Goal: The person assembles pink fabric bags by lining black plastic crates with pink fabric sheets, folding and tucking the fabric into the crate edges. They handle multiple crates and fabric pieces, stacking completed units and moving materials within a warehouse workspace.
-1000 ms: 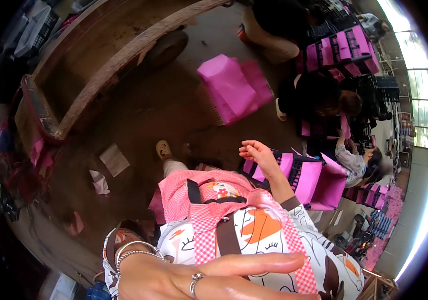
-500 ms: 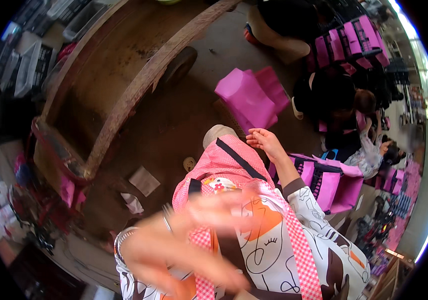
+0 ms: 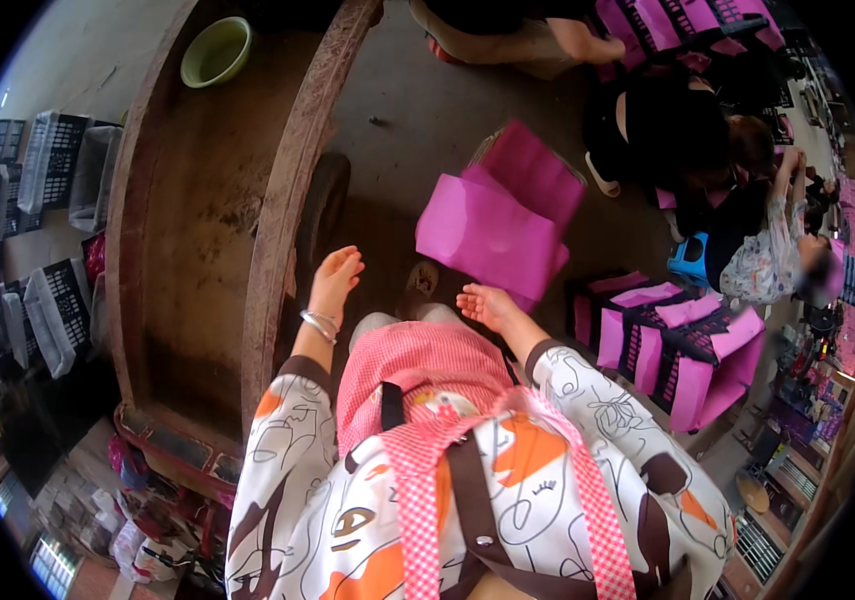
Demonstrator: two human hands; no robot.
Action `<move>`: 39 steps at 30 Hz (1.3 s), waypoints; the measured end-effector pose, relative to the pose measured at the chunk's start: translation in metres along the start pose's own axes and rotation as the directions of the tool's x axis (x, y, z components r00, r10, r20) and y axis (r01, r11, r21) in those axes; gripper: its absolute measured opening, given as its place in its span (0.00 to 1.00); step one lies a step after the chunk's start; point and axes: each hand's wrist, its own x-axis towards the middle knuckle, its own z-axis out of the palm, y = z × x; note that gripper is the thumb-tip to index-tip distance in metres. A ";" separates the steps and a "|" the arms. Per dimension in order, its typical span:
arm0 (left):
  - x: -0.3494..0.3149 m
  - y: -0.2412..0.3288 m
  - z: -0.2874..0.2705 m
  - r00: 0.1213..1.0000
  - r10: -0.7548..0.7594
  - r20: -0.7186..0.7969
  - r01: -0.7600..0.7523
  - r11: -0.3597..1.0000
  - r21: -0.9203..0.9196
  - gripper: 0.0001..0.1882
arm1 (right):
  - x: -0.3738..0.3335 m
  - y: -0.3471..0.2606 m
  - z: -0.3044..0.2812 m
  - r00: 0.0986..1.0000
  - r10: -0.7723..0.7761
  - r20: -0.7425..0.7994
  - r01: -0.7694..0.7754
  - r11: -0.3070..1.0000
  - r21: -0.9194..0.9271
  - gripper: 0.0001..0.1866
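My left hand (image 3: 334,282), with bangles at its wrist, hovers beside the rusty rim of a long metal cart (image 3: 298,150). Its fingers are loosely bent and nothing shows in them. My right hand (image 3: 488,306) is held out in front of the red checked apron (image 3: 433,365), fingers stretched and apart, holding nothing. Just beyond its fingertips lies a magenta sheet lining (image 3: 493,235), folded out over what looks like a crate, mostly hidden beneath it. I cannot tell whether the fingertips touch the lining.
Black crates with pink linings (image 3: 683,345) stand at my right. More are stacked at the far right (image 3: 688,25), where people in dark clothes bend over. A blue stool (image 3: 689,258) is near them. Inside the cart sits a green basin (image 3: 217,52). Grey crates (image 3: 53,160) are piled far left.
My left hand has swung from across my chest out to the cart's side. My right hand has drawn slightly back and left. The view has turned, bringing the basin fully into sight.
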 end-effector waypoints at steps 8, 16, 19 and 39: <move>0.206 -0.135 0.049 0.955 -0.284 0.081 0.242 0.911 0.334 0.48 | 0.089 0.014 0.038 0.975 0.131 -0.178 -0.078 0.958 0.275 0.15; 0.292 -0.192 0.072 0.882 -0.344 0.323 0.149 0.853 0.501 0.56 | 0.181 0.018 0.077 0.958 0.120 -0.260 0.120 0.654 0.747 0.42; 0.286 -0.188 0.071 0.874 -0.350 0.336 0.166 0.867 0.471 0.53 | 0.205 0.014 0.081 0.967 0.016 -0.253 0.196 0.583 0.788 0.41; 0.244 -0.122 0.151 0.949 -0.313 0.035 0.251 0.820 0.514 0.34 | 0.177 0.011 0.052 0.884 0.049 -0.464 0.434 0.281 0.856 0.14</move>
